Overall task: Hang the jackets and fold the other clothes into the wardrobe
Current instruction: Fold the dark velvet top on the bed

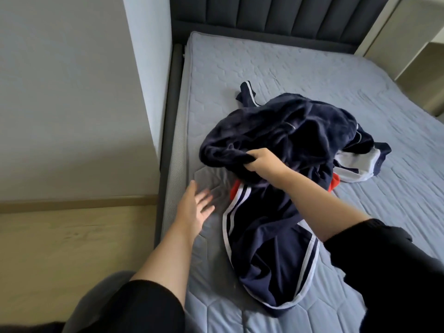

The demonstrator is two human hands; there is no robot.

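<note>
A heap of dark navy clothes lies on the bare grey-blue mattress (pixel 300 68). On top is a fuzzy navy garment (pixel 300 126); my right hand (pixel 260 162) grips a bunched fold at its near left edge. Beneath it, a navy piece with white side stripes (pixel 264 248) stretches toward me, and bits of red cloth (pixel 335 183) and white cloth (pixel 355 164) show at the heap's edges. My left hand (pixel 194 207) hovers over the mattress just left of the striped piece, fingers straight and spread, holding nothing.
A padded dark headboard (pixel 276 18) stands at the far end of the bed. A white wall panel (pixel 149 68) and a light wooden floor (pixel 72 248) lie to the left. Pale furniture (pixel 413 44) is at the far right.
</note>
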